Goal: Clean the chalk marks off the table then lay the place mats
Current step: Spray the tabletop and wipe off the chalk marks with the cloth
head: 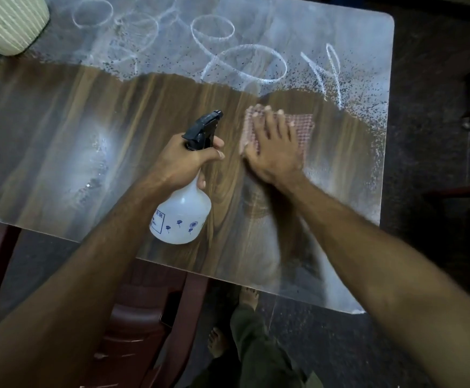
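White chalk marks [245, 63], loops and scribbles speckled with spray droplets, cover the far strip of the wooden table [60, 130]. The nearer part of the table shows dark, wet wood grain. My left hand [183, 161] grips the neck of a white spray bottle [183, 217] with a black trigger head, held above the table's middle. My right hand [273, 147] presses flat, fingers spread, on a pink checked cloth [303, 127] lying on the table just below the chalked area at the right.
A pale ribbed round object [7, 21] sits at the table's far left corner. A dark red plastic chair [144, 317] stands under the near edge. My bare feet [219, 343] are on the dark floor. The table's right edge [384, 152] borders dark floor.
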A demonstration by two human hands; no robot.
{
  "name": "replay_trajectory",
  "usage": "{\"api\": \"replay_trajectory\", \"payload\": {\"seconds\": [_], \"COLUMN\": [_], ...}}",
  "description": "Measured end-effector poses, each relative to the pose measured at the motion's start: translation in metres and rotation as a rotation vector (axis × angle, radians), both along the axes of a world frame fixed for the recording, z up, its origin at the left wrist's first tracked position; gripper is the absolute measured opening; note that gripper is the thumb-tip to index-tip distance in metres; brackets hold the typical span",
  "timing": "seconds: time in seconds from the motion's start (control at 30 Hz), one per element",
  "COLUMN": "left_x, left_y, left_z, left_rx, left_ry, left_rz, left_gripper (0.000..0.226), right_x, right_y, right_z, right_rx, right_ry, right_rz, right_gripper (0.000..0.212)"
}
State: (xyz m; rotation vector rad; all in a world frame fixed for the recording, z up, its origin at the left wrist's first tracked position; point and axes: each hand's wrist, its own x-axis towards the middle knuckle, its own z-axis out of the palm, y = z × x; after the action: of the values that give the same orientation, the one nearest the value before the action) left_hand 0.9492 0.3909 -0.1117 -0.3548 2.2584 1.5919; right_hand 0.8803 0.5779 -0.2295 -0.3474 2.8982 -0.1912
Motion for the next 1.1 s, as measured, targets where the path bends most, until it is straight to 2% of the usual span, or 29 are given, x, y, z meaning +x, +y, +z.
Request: {"api": "replay_trajectory", "payload": {"seconds": [0.13,0.23,0.3,0.43,0.53,0.6,0.7,0.83,1.0,1.1], "left_x": [0.014,0.030,0.044,0.070,0.090,0.100,0.114,0.125,0.137,0.141], "left_y": [0.007,0.008,0.006,0.001,-0.003,-0.001,0.005,0.007,0.003,0.004], "left_z": [0.006,0.011,0.013,0.013,0.013,0.014,0.017,0.022,0.023,0.022], "left_rx": [0.028,0.037,0.035,0.030,0.025,0.026,0.031,0.032,0.034,0.029], "left_ry": [0.025,0.020,0.016,0.008,0.015,0.020,0.031,0.044,0.036,0.033], "left_rz": [-0.036,-0.038,-0.049,-0.076,-0.088,-0.104,-0.126,-0.146,-0.168,-0.177], "left_gripper": [0.016,0.018,0.019,0.018,0.018,0.018,0.017,0.017,0.016,0.017], "right_x": [0.112,0.189,0.212,0.195,0.175,0.180,0.218,0.266,0.267,0.242], "right_y": [-0.017,0.011,0.042,0.082,0.066,0.035,0.001,0.026,0.087,0.080], "right_z": [0.000,-0.001,0.001,0.003,0.002,0.003,0.002,-0.002,0.001,0.004], "right_rx": [-0.099,-0.095,-0.055,0.015,-0.020,-0.024,-0.051,-0.053,-0.024,-0.035], "right_ry": [0.024,-0.012,-0.021,-0.028,0.000,0.015,0.016,0.051,-0.003,0.004], "right_rz": [0.162,0.182,0.137,-0.086,-0.244,-0.245,-0.104,-0.039,-0.170,-0.303], "right_gripper": [0.070,0.067,0.068,0.070,0.072,0.073,0.071,0.067,0.069,0.070]}}
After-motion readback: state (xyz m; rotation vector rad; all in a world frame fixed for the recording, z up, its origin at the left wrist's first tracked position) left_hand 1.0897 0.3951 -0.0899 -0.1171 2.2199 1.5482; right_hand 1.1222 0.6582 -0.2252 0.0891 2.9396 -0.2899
